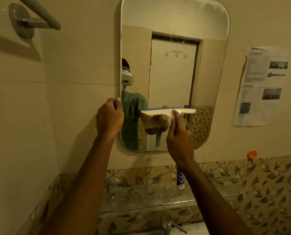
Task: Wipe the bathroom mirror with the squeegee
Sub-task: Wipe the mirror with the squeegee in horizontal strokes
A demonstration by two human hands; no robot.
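Nearest of all, a metal tap [166, 221] stood at the bottom edge. Just past it ran a dusty glass shelf [141, 195] along the wall, with leaf tiles [268, 184] behind it.

Two bare arms reached up from the near side. The left hand [109, 116] was curled around the left edge of the mirror [173, 68], with the fingers bent tight on the rim. The right hand [179, 141] was closed around the squeegee [168, 111]. The thumb lay up along the neck of the squeegee. Its blue and white handle [180, 177] stuck out below the wrist and pointed down at the shelf.

The white head of the squeegee lay flat and level against the glass, in the lower part of the mirror, a bit right of the middle. A thin blue strip ran along its top edge, touching the glass.

The mirror was tall with round corners and hung on a plain cream wall [73, 73]. The top of the glass looked cloudy. In the glass you could see a person in a green shirt, a pale door and both hands again.

To the right of the mirror a paper sheet [261, 85] with small pictures was stuck on the wall. Below it sat a small orange hook [251, 154]. Up on the far left, a grey bar [37, 16] came out of a round wall mount.
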